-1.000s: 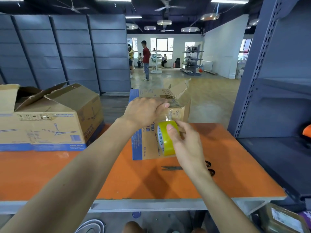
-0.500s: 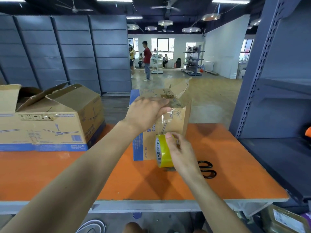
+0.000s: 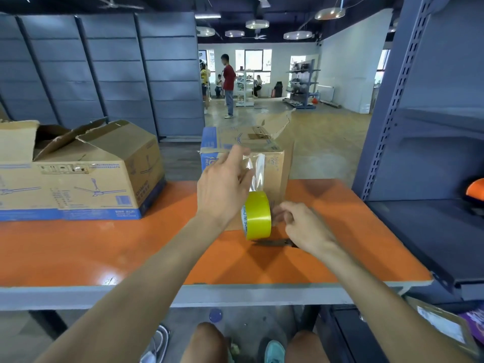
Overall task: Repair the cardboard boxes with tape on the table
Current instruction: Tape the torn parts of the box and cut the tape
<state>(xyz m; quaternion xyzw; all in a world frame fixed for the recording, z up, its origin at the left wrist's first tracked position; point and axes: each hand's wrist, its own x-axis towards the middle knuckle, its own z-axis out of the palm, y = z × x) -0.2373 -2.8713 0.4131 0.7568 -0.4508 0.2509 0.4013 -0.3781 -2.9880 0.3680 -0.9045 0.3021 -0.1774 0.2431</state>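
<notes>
Left hand (image 3: 225,184) presses the clear strip (image 3: 258,169) flat on the small box (image 3: 277,166) at the far edge of the table (image 3: 104,244). Right hand (image 3: 301,224) curls beside the tape roll (image 3: 258,216); grip unclear. Probably light, sticky: hold the roll's rim.

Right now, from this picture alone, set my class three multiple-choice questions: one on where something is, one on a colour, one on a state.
1. Where do the scissors lie?
A. on the orange table, beside the right hand
B. on the floor
C. on a chair

2. What colour is the tape roll?
A. red
B. yellow
C. blue

3. The top flaps of the large box are:
A. taped shut
B. open
C. cut off

Answers:
1 A: the dark blades show on the table by that hand.
2 B: its outer face is bright yellow.
3 B: the flaps stand up, with a dark gap between them.
</notes>
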